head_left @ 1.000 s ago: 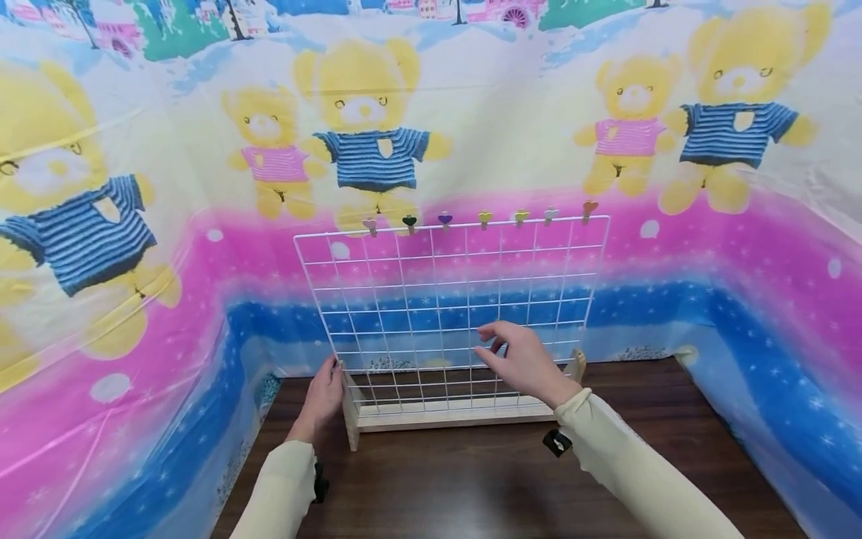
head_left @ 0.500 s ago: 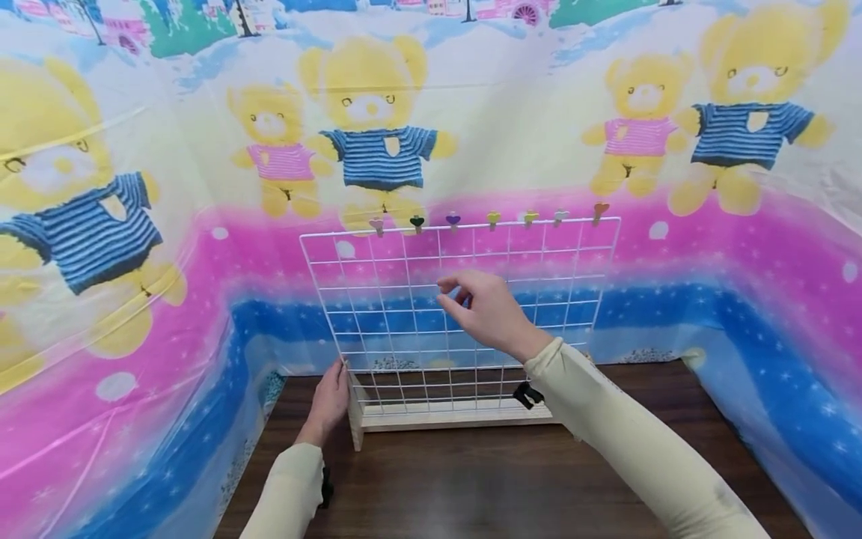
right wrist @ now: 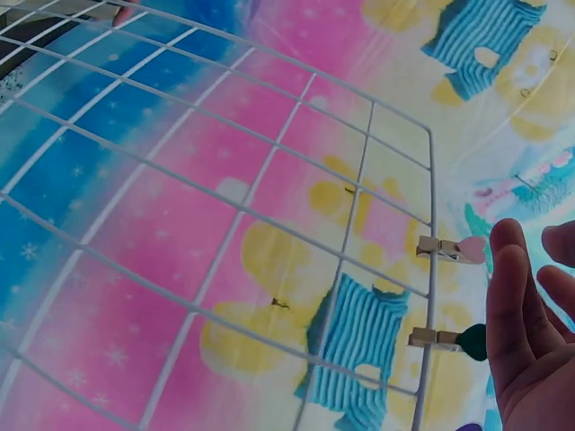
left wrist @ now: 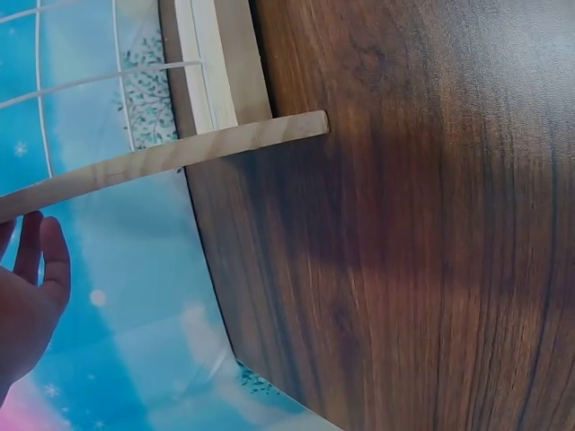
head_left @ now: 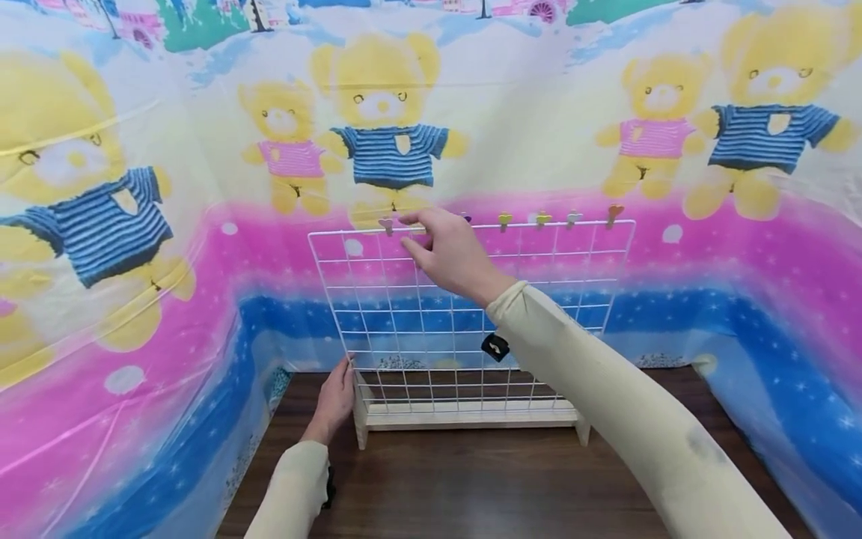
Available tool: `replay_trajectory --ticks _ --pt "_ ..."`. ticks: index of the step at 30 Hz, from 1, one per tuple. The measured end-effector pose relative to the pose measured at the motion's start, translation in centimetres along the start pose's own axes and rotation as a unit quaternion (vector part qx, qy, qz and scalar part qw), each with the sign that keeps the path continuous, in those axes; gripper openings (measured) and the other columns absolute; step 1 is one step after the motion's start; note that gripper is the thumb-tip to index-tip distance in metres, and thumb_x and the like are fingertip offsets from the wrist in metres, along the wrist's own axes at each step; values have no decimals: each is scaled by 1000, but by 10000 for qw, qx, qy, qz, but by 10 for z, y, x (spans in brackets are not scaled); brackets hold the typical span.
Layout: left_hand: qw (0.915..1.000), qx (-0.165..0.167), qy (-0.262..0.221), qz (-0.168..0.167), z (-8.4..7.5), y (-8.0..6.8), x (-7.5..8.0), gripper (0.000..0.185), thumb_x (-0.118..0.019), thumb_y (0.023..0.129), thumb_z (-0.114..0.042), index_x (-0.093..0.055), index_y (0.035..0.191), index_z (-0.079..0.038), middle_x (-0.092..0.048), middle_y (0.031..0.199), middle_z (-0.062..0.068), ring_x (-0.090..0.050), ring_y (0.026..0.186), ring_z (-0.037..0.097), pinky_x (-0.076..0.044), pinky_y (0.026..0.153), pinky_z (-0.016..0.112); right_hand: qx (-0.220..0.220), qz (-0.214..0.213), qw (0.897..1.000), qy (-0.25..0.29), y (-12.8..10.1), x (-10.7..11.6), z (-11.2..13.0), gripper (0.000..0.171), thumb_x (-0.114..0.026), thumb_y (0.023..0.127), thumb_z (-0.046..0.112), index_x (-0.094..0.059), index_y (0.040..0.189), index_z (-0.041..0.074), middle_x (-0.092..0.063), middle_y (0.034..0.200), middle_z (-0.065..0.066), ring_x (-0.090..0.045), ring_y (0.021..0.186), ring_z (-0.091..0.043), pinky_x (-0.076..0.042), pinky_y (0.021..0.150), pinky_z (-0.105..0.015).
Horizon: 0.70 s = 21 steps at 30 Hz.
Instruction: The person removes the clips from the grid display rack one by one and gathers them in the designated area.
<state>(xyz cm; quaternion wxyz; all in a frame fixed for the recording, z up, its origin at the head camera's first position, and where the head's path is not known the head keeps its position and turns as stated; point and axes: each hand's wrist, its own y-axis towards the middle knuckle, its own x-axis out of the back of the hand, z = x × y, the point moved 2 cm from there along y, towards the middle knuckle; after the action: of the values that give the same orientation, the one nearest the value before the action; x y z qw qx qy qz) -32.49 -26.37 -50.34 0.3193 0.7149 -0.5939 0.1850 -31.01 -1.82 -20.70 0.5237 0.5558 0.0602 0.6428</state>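
A white wire grid (head_left: 323,233) stands upright in a pale wooden base (head_left: 471,419). My right hand (head_left: 447,251) is raised at its top rail, thumb and fingers apart with nothing between them. Right by its fingertips, in the right wrist view, are a clothespin with a pink heart (right wrist: 470,250) and one with a green heart (right wrist: 473,342), both clipped on the rail. The hand hides the green one in the head view. My left hand (head_left: 334,397) rests against the base's left upright (left wrist: 162,160), its fingertips touching the wood.
Further right along the rail sit more heart clothespins: purple (head_left: 466,216), two yellow, including one (head_left: 505,219), white (head_left: 574,218) and orange (head_left: 614,215). The base stands on a dark wooden table (head_left: 458,486). A bear-printed cloth (head_left: 525,150) hangs behind and along both sides.
My right hand has risen leftward from the grid's lower middle to the top rail by the pink and green clothespins. The left hand stays at the upright. The head view has shifted slightly.
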Motion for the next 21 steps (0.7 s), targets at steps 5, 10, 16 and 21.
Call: replay_trajectory --ticks 5,10,16,21 --pt "9999 129 -45 34 0 0 1 41 -25 98 -28 -30 137 -17 -32 136 15 -30 122 31 -26 94 47 -509 391 9979 4 19 -9 3 40 -55 87 26 -48 124 11 -56 110 -1 -57 59 -3 -45 57 -19" --pt "10000 74 -39 48 -2 -1 2 40 -27 98 -25 -31 137 -17 -33 135 16 -31 121 32 -27 94 48 -1064 823 9904 322 30 -21 2 43 -50 90 26 -41 130 12 -51 117 -1 -56 53 -6 -45 53 -19" --pt "9998 179 -69 99 -2 -2 2 40 -28 98 -26 -30 137 -19 -33 136 15 -31 122 32 -27 94 48 -1359 845 9824 968 34 -28 -1 35 -50 90 22 -48 123 11 -52 110 -1 -60 57 -16 -47 52 -22" --pt "9997 211 -18 102 0 -1 4 40 -27 98 -28 -30 137 -21 -33 136 14 -31 121 32 -27 93 48 -1378 701 9804 1223 37 -31 -3 31 -50 89 21 -51 118 9 -55 96 -1 -58 54 -15 -47 52 -23"
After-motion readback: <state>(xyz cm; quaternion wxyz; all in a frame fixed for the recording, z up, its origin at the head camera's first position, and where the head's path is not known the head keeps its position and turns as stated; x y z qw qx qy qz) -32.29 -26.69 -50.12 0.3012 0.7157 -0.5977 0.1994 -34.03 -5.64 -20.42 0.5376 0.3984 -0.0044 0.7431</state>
